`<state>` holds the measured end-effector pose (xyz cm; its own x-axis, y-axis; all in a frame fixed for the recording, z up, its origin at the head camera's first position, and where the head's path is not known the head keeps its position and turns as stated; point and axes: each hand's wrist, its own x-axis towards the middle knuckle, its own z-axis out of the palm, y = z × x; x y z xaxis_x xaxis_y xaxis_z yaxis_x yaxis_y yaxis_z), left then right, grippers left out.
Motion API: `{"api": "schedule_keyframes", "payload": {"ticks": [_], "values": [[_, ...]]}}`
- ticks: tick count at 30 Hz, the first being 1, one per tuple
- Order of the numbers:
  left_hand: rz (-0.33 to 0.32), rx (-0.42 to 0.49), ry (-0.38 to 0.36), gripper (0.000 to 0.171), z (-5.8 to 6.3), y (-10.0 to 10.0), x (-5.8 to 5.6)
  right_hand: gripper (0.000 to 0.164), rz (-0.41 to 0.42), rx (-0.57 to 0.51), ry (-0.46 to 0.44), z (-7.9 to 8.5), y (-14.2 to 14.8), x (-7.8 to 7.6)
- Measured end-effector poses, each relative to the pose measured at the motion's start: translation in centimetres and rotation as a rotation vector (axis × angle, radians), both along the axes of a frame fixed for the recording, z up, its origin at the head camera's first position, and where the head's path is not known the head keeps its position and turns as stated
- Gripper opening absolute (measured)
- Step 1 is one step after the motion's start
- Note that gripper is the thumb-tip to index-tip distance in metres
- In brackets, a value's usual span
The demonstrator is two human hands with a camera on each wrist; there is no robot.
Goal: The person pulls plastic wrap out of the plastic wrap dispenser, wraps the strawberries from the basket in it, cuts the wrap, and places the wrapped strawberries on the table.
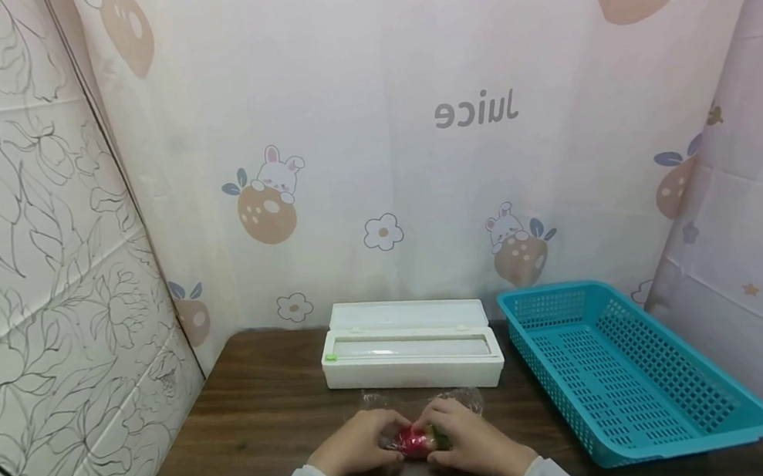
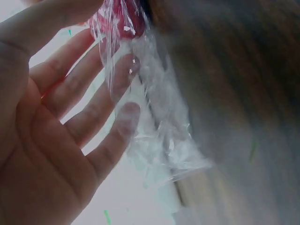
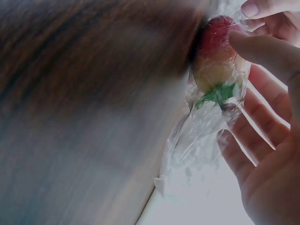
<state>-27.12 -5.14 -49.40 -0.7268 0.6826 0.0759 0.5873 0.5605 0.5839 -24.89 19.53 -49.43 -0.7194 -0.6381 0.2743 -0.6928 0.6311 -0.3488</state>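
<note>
A red, yellowish-based fruit (image 1: 414,441) with green leaves (image 3: 219,93) lies on the dark wooden table between the two hands. Clear cling film (image 2: 161,108) covers it, with crumpled loose ends sticking out on both sides. My left hand (image 1: 364,440) holds the wrapped fruit at its red end, thumb on the near side and fingers on the far side. At the leafy end, my right hand (image 1: 474,439) grips it, and in the right wrist view its thumb lies on the red skin. The film partly covers the fingertips in both wrist views.
Behind the hands stands a white cling film box (image 1: 413,374), its lid (image 1: 407,315) raised and a roll inside. To the right is a blue plastic basket (image 1: 655,454) with perforated walls. Patterned curtains (image 1: 345,156) hang around the table's back and sides.
</note>
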Motion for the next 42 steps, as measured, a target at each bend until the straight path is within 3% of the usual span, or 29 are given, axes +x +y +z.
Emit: {"api": "schedule_keyframes", "payload": {"ticks": [8, 15, 28, 34, 42], "values": [[-0.013, -0.081, 0.151, 0.046, 0.50, 0.34, 0.25, 0.042, -0.044, 0.037, -0.036, 0.49, 0.06, -0.03], [0.018, -0.025, 0.066, 0.048, 0.13, 0.50, 0.25, 0.040, -0.057, 0.015, -0.022, 0.10, -0.13, -0.20], [0.015, 0.009, 0.040, 0.033, 0.18, 0.40, 0.35, 0.027, -0.086, 0.020, -0.255, 0.72, 0.15, 0.11], [-0.001, -0.002, 0.018, 0.027, 0.11, 0.31, 0.58, 0.029, -0.080, 0.014, -0.253, 0.65, -0.01, 0.44], [-0.019, 0.003, 0.061, 0.030, 0.14, 0.29, 0.30, 0.027, -0.082, 0.007, -0.247, 0.50, 0.02, 0.46]]}}
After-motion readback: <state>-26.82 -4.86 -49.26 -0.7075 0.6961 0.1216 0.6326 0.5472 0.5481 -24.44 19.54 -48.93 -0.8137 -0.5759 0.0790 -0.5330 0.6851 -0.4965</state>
